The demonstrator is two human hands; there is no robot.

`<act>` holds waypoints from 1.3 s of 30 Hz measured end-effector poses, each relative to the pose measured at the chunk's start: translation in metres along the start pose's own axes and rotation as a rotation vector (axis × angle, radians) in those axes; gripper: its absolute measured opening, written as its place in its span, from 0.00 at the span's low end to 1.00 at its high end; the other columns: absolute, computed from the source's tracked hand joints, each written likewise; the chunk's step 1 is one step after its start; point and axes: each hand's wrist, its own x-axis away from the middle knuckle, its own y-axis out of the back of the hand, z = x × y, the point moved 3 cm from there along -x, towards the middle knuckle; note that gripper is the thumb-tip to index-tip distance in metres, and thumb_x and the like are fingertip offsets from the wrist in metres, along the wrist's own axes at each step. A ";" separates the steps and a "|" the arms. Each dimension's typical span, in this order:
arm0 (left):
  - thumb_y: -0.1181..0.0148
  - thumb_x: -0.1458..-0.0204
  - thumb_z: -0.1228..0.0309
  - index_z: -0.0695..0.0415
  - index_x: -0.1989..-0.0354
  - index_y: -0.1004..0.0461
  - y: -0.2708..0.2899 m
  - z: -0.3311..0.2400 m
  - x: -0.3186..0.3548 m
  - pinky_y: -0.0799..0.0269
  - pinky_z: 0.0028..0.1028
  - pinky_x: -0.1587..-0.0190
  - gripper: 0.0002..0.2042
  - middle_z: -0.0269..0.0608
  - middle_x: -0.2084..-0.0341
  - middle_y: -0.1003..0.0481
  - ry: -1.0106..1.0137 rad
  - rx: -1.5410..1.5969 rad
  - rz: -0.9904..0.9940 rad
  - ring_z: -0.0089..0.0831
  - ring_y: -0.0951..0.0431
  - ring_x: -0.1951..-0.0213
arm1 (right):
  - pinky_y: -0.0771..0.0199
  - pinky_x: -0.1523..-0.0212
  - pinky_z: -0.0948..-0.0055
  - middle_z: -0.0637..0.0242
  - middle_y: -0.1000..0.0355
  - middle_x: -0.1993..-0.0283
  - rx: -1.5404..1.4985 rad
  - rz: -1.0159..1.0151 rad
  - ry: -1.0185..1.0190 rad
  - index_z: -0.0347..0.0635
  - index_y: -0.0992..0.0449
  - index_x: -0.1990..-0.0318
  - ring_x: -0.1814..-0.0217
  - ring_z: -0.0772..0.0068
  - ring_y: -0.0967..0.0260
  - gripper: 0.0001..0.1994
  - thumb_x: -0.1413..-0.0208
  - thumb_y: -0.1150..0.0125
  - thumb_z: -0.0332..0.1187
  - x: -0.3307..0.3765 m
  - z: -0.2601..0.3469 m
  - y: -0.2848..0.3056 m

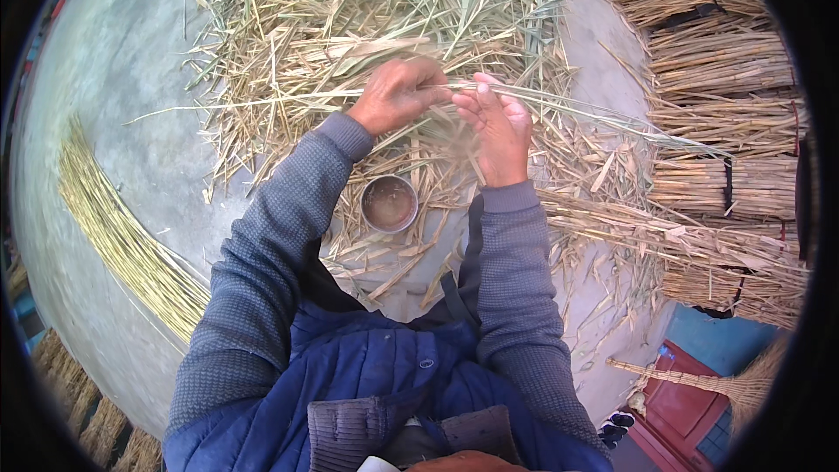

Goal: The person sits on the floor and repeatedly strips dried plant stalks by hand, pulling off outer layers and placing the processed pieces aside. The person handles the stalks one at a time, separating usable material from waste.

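At the far left, a long sheaf of cleaned yellow stalks (122, 236) lay fanned on the concrete floor (131, 105), well apart from the work. Next came the loose heap of straw and green leaves (350, 26), spread from the centre upward.

The left hand (395, 94) was clenched on a single thin stalk (559, 105) that ran crosswise in front of the person. The right hand (500, 127) stood just beside it, palm partly turned up, fingers curled loosely at the same stalk — whether those fingers truly pinched it or only guided it could not be told. The stalk's free end trailed out to the right over the litter.

Judged from this posture, the step in hand was stripping leaf sheath from one stalk. The next move would call for a firm hold by the left hand while the right drew along the stem, without snapping it.

Below the hands, between the forearms, a small round metal bowl (390, 204) sat on the floor among the scraps; its contents looked brownish and could not be identified.

At the right, tied bundles of dry stalks (725, 114) were stacked in rows, cut off by the dark rim of the picture. A broom (699, 383) and a red object (682, 402) showed at lower right — both partly out of frame. The contact point between fingers and stalk was blurred.
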 end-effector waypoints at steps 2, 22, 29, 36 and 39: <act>0.29 0.48 0.65 0.62 0.62 0.20 -0.008 -0.004 0.000 0.27 0.25 0.66 0.13 0.34 0.73 0.20 -0.048 -0.056 -0.075 0.23 0.23 0.71 | 0.19 0.61 0.78 0.57 0.22 0.59 0.018 -0.046 0.042 0.27 0.31 0.43 0.60 0.71 0.20 0.19 0.36 0.40 0.33 0.000 0.001 -0.001; 0.34 0.48 0.54 0.60 0.65 0.19 0.066 0.050 0.013 0.31 0.38 0.62 0.18 0.45 0.74 0.20 -0.093 -0.280 -0.125 0.41 0.23 0.69 | 0.23 0.65 0.81 0.58 0.21 0.63 0.094 -0.213 0.099 0.30 0.28 0.50 0.65 0.74 0.22 0.13 0.39 0.40 0.29 -0.008 0.007 0.018; 0.32 0.48 0.63 0.59 0.66 0.19 0.040 0.032 0.016 0.28 0.32 0.65 0.11 0.40 0.76 0.20 0.079 -0.031 0.146 0.31 0.22 0.71 | 0.22 0.65 0.81 0.59 0.22 0.63 0.076 -0.124 0.058 0.32 0.28 0.52 0.66 0.74 0.22 0.12 0.41 0.36 0.27 -0.008 0.004 0.007; 0.34 0.47 0.65 0.58 0.67 0.21 0.042 0.016 0.018 0.30 0.34 0.69 0.09 0.42 0.78 0.22 -0.099 -0.217 0.121 0.36 0.23 0.74 | 0.26 0.68 0.82 0.63 0.23 0.65 0.255 -0.070 0.084 0.33 0.27 0.54 0.69 0.77 0.24 0.12 0.44 0.34 0.26 -0.011 -0.005 0.015; 0.34 0.50 0.65 0.55 0.71 0.22 0.041 0.014 0.021 0.30 0.40 0.69 0.07 0.43 0.79 0.23 -0.207 -0.417 0.086 0.45 0.21 0.72 | 0.28 0.70 0.80 0.65 0.23 0.67 0.539 -0.014 0.105 0.34 0.26 0.54 0.72 0.79 0.26 0.14 0.48 0.33 0.27 -0.015 -0.014 0.021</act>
